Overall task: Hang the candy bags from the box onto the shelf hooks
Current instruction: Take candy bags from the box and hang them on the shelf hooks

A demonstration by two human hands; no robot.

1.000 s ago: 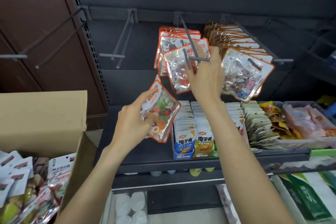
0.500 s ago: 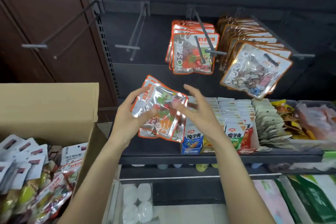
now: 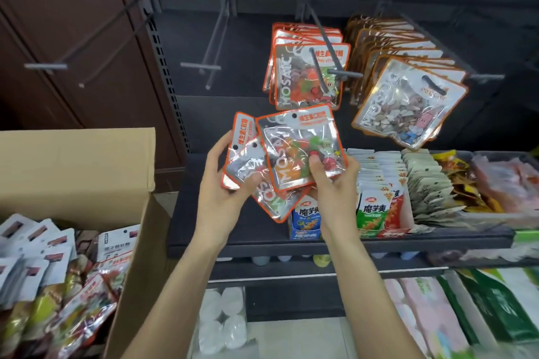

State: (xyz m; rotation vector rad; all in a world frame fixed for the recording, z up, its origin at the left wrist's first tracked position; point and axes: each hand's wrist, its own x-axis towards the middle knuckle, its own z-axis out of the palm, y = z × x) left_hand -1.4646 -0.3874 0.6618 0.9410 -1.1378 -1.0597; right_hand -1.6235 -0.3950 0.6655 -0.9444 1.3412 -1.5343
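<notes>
Both hands (image 3: pixel 221 183) gripping candy bags (image 3: pixel 300 148), perhaps three

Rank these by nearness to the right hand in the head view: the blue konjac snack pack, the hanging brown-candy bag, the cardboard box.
From the right hand:
1. Blue konjac snack pack, just below it on the shelf.
2. Hanging brown-candy bag, up and to the right.
3. Cardboard box, far left.

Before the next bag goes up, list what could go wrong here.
1. The left hand holds several loose bags fanned out while the right hand pinches the front bag; pulling it free could drop the others.
2. The front bag's hang hole is small and the hook already carries bags, so a miss may knock the hanging stack.
</notes>
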